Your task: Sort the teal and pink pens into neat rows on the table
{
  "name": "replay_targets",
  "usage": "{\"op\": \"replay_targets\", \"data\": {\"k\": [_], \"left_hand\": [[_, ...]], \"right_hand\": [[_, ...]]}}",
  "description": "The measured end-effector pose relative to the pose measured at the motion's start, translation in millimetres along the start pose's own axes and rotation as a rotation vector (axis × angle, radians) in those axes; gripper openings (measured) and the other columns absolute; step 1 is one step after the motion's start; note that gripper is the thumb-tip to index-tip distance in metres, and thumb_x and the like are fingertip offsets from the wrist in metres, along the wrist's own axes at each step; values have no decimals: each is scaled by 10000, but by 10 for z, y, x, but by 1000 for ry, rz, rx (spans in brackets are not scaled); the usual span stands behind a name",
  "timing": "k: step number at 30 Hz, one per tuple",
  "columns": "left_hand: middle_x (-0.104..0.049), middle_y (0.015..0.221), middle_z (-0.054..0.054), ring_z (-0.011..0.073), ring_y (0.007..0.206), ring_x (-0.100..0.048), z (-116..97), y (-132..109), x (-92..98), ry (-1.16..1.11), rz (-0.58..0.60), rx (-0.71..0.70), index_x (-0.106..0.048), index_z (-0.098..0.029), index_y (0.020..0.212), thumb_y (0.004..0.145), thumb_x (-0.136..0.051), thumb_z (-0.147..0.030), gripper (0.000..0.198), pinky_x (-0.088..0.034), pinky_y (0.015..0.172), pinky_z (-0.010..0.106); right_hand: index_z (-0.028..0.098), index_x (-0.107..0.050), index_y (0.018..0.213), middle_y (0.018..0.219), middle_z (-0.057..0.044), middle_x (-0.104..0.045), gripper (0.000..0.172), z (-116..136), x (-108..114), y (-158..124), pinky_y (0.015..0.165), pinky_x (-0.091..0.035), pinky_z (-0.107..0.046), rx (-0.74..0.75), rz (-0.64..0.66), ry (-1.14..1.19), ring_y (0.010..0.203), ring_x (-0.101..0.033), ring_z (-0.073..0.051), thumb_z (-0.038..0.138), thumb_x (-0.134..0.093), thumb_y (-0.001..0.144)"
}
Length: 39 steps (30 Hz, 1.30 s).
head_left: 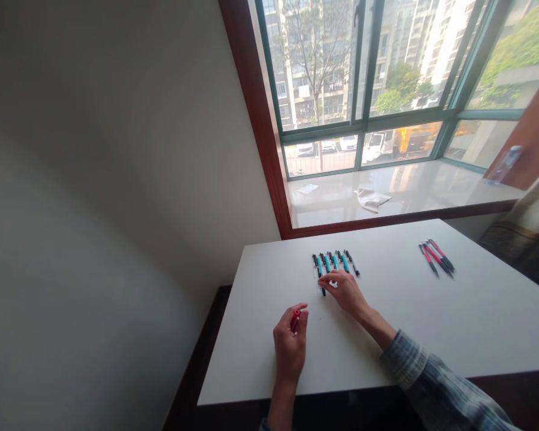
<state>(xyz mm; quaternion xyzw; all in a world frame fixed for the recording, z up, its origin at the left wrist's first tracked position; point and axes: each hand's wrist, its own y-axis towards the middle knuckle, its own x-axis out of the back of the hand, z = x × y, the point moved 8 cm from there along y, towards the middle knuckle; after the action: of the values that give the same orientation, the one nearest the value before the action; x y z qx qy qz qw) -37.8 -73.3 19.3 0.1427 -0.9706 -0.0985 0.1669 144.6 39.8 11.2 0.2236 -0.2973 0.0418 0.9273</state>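
My left hand (290,344) rests on the white table (431,323) with its fingers curled round a red pen (295,319). My right hand (345,291) reaches forward, its fingertips on the near ends of a row of several teal-and-black pens (335,262) lying side by side. The fingers are bent and pinch at one teal pen (321,281) at the left of the row. A small bunch of red-and-black pens (436,257) lies apart at the table's far right.
Behind the table runs a pale window sill (408,191) with a crumpled white cloth (372,199), a small paper (307,188) and a clear bottle (505,164). A plain wall stands to the left. A fabric-covered seat (525,239) is at the right.
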Motion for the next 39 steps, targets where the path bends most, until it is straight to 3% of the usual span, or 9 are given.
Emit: {"op": "replay_targets", "data": {"k": [5, 11, 15, 19, 22, 27, 33, 39], "left_hand": [[-763, 1044, 118, 261, 923, -709, -37, 9, 11, -3, -19, 0, -767, -180, 1071, 929, -610, -516, 397, -573, 827, 342], [-743, 948, 90, 223, 787, -672, -22, 3, 30, -10, -14, 25, -745, -180, 1124, 937, -581, -533, 433, -552, 732, 309], [-697, 898, 71, 220, 823, -642, -20, -3, 68, -56, -35, 19, -731, -183, 1142, 977, -481, -543, 468, -532, 736, 302], [-697, 996, 92, 236, 918, -630, -12, -27, 72, -126, -38, 51, -731, -188, 1147, 981, -459, -559, 489, -526, 812, 326], [-699, 1064, 97, 237, 973, -618, -14, -86, 24, -183, -25, 84, -730, -198, 1173, 990, -453, -554, 487, -511, 876, 335], [-678, 1007, 98, 228, 927, -612, -13, -229, -179, -324, 17, 170, -732, -181, 1196, 969, -500, -575, 511, -521, 864, 324], [-640, 914, 79, 186, 784, -583, -67, -263, -339, -402, 26, 229, -761, -156, 1159, 893, -603, -634, 570, -525, 762, 284], [-677, 960, 88, 181, 802, -619, -84, -232, -345, -442, 14, 217, -734, -161, 1219, 882, -646, -611, 569, -540, 774, 280]], "right_hand": [[243, -817, 908, 847, -50, -749, 229, -47, -34, 6, 777, -507, -345, 1, 12, -33, 799, -660, -222, 358, -622, 946], [231, -816, 920, 871, -65, -751, 222, -51, 44, -1, 783, -514, -361, 16, -23, -28, 808, -660, -230, 330, -620, 950], [230, -795, 919, 838, -54, -735, 202, 126, 167, -127, 755, -518, -350, 27, -60, 39, 783, -646, -216, 327, -623, 956], [227, -745, 957, 885, -36, -729, 153, 453, 117, -435, 733, -538, -315, 10, 78, 211, 757, -650, -179, 350, -658, 935], [226, -688, 988, 946, -26, -729, 159, 655, 25, -719, 748, -553, -298, -52, 165, 332, 812, -668, -177, 322, -728, 868], [212, -621, 897, 829, -8, -703, 97, 745, -10, -1018, 696, -552, -270, -155, 97, 469, 726, -659, -157, 290, -680, 893], [203, -649, 919, 916, -41, -725, 148, 721, 54, -1111, 705, -567, -282, -221, 37, 531, 785, -685, -183, 327, -709, 864], [193, -656, 878, 817, -22, -704, 163, 690, 62, -1165, 705, -542, -283, -254, 10, 573, 711, -650, -170, 352, -692, 884]]}}
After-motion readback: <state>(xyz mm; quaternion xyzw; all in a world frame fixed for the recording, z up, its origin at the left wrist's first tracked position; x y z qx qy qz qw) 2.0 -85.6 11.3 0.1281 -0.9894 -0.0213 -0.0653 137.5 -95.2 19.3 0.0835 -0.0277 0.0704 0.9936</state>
